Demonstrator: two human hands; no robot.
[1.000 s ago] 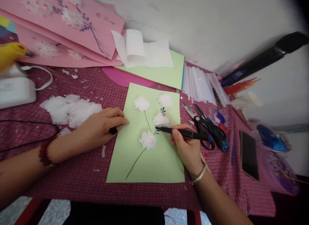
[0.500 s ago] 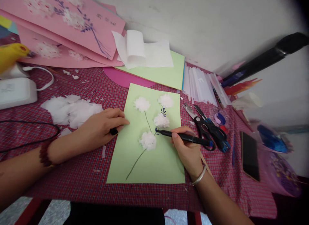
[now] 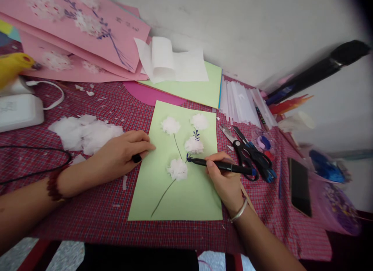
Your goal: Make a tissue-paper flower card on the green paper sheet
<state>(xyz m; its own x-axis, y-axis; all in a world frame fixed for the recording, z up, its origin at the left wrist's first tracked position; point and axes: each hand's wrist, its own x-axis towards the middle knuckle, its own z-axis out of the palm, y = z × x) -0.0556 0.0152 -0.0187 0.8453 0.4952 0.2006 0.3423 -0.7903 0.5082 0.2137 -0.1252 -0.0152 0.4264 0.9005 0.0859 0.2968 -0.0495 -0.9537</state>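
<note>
A light green sheet of paper (image 3: 175, 201) lies in front of me, bearing white tissue-paper flowers (image 3: 177, 169) and thin dark drawn stems (image 3: 163, 198). My right hand (image 3: 225, 181) grips a black marker pen (image 3: 224, 165), its tip touching the paper beside small blue leaf marks just above the lowest flower. At the sheet's left edge rests my left hand (image 3: 125, 152), fingers stretched out and fingertips on the paper, with nothing held. Something small and black shows at its thumb. White tissue pieces (image 3: 87, 131) are heaped behind that hand.
Scissors (image 3: 246, 150) and a craft knife (image 3: 262, 162) lie right of the sheet, near a phone (image 3: 300, 185). Behind stand glue sticks (image 3: 239, 102), a tissue strip (image 3: 189, 65) and pink flower cards (image 3: 116, 30). A white charger (image 3: 20, 112) sits at left.
The marker tip has shifted slightly down, and blue leaf marks near it look fuller. My left hand stays at the paper's edge.
</note>
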